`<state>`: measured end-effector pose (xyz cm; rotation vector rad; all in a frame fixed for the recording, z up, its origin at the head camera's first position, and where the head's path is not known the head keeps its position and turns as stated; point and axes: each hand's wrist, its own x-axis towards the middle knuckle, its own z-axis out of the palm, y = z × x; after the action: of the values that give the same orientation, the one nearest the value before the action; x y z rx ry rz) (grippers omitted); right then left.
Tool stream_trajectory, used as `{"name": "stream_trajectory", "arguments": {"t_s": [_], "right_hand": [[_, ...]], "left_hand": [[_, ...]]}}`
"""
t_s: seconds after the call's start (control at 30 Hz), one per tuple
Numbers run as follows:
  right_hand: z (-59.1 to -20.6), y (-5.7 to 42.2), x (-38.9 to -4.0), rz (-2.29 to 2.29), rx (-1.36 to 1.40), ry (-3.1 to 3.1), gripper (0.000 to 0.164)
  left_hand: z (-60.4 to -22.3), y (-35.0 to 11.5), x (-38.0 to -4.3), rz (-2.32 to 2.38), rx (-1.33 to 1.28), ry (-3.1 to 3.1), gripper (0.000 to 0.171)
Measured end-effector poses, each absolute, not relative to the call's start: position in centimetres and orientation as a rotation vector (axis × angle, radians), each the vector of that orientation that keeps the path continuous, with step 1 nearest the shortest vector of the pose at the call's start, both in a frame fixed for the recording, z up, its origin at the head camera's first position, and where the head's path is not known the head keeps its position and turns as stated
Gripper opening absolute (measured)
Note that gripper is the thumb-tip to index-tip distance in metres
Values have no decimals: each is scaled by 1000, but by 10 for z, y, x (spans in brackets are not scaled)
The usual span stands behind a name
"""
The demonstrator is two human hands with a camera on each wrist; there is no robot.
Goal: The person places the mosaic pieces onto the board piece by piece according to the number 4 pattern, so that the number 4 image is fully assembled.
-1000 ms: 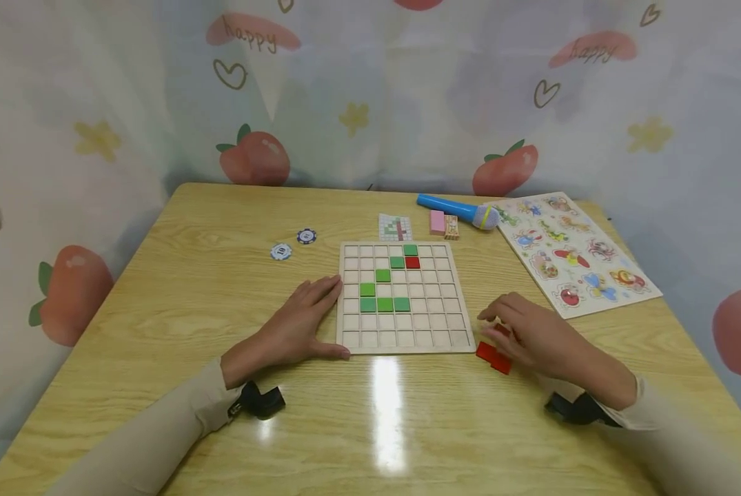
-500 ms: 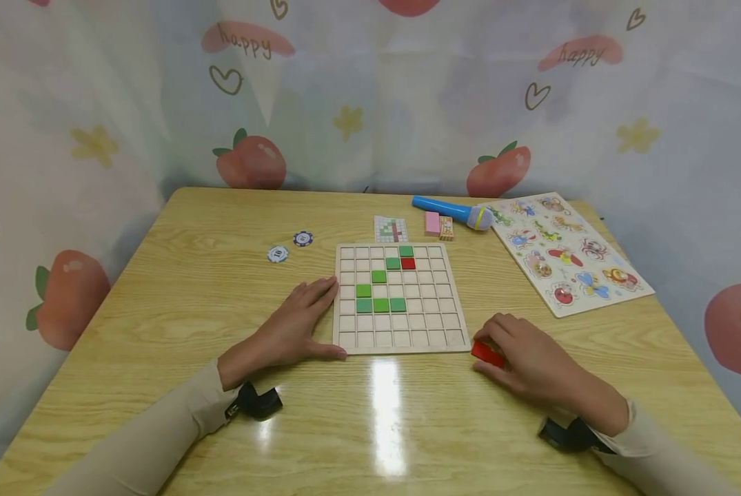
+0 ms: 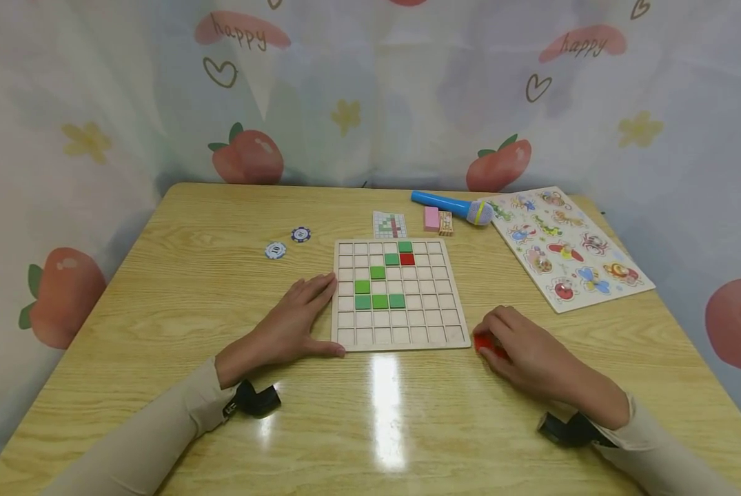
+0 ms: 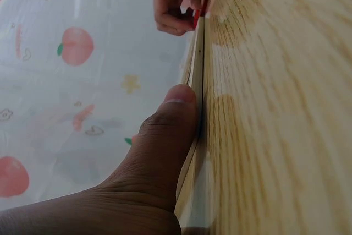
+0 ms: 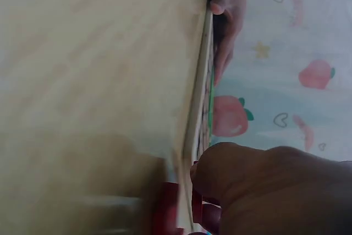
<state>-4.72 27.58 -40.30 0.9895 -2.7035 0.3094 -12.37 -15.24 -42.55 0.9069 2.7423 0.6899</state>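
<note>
A wooden grid board (image 3: 339, 331) lies flat on the table. Several green tiles (image 3: 379, 301) and a single red tile (image 3: 407, 259) sit in its cells. My left hand (image 3: 289, 324) rests against the board's left edge, fingers straight, thumb at the near corner. Just off the board's near right corner, my right hand (image 3: 525, 348) pinches a red tile (image 3: 483, 342) between thumb and fingers. In the right wrist view, the thumb presses on that tile (image 5: 197, 207), and more red (image 5: 166, 207) shows below it. The hand hides how many red tiles are there.
Behind the board lie a small pattern card (image 3: 389, 225), a pink block (image 3: 431, 219), a small patterned box (image 3: 446, 223) and a blue toy microphone (image 3: 451, 205). A bug puzzle board (image 3: 577, 300) lies at right. Two poker chips (image 3: 275, 250) lie at left on the table (image 3: 221, 220).
My right hand has come down and closed its fingers around the red tiles, which were spread beside the board. The left hand has stayed at the board's edge.
</note>
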Motion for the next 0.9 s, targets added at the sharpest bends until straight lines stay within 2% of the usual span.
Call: {"name": "stream_trajectory", "arguments": {"t_s": [0.43, 0.63, 0.9], "right_hand": [[-364, 252, -80, 412, 1044, -2825, 31], [-359, 235, -111, 435, 1102, -2861, 31], [-353, 208, -155, 500, 1107, -2948, 19]], "left_hand": [[-425, -153, -123, 698, 901, 2742, 129], [-426, -154, -125, 699, 909, 2742, 128], [-428, -154, -125, 706, 907, 2739, 129]]}}
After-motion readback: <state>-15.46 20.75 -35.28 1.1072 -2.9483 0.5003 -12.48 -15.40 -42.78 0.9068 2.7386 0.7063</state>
